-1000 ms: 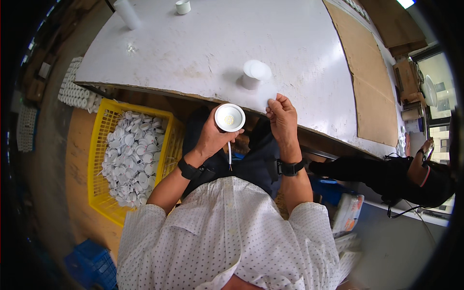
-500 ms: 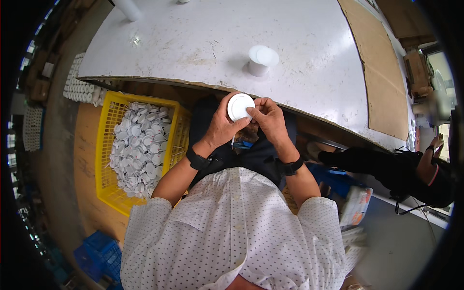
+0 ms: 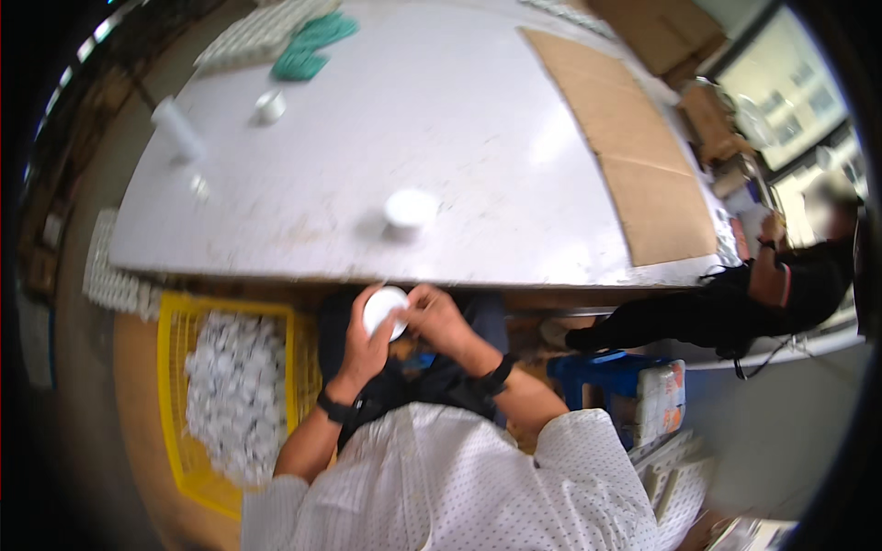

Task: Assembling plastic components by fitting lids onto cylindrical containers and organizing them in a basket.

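My left hand point(image 3: 365, 347) grips a round white disc point(image 3: 380, 305) between thumb and fingers, just in front of the table edge and above my lap. Bent fingers of my right hand point(image 3: 438, 321) pinch at the disc's right edge, and part of it is hidden behind them. On the table, beyond my hands, stands a small white round holder point(image 3: 410, 213) with pale discs on top, blurred. To my left, a yellow plastic basket point(image 3: 171, 404) contains a heap of small white round pieces point(image 3: 234, 395).
The white table point(image 3: 322, 174) carries a cardboard sheet point(image 3: 625, 156), a green cloth point(image 3: 312, 46), a white tube point(image 3: 179, 129) and a small white cup-shaped piece point(image 3: 270, 106). A person in dark clothes point(image 3: 799, 285) sits at right, by a blue stool point(image 3: 588, 376).
The view has swung up and to the right, so more of the far table shows. Both hands stay on the disc; the right hand's fingers have shifted at its edge.
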The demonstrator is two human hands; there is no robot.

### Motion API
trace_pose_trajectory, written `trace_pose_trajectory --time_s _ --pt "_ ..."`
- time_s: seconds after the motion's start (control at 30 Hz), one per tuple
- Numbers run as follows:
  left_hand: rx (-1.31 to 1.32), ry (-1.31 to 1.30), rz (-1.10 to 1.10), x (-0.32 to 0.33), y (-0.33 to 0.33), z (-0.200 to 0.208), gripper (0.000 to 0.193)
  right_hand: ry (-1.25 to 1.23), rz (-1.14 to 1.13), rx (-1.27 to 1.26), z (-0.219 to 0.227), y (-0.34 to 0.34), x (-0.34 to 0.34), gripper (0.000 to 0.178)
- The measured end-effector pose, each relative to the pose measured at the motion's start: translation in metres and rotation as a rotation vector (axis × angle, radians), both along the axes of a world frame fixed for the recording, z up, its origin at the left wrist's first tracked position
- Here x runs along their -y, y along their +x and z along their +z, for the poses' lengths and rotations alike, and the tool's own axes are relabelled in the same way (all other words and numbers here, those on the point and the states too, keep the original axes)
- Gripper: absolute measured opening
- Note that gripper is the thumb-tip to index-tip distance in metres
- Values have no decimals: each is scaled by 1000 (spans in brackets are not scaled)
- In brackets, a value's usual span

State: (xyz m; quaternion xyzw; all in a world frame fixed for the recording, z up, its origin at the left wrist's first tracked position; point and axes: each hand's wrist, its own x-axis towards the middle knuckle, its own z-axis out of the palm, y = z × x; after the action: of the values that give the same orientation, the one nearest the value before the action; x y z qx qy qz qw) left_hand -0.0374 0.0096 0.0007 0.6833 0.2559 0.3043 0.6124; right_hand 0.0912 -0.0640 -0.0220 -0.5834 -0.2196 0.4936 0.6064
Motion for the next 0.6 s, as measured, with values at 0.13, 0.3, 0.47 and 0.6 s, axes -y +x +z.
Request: trace_pose_trajectory --time_s 0.13,0.3,0.47,0.6 --pt "-44 33 -26 -1 -9 4 43 15 47 -32 6 -5 -2 25" --pt "-9 -43 -28 -6 -10 6 39 78 59 58 12 -6 -5 27" --pt "-29 -82 61 -13 -8 -11 28 78 58 77 6 -11 -6 26" --pt "-71 -27 69 -14 -10 -8 27 34 55 126 11 -11 -8 25"
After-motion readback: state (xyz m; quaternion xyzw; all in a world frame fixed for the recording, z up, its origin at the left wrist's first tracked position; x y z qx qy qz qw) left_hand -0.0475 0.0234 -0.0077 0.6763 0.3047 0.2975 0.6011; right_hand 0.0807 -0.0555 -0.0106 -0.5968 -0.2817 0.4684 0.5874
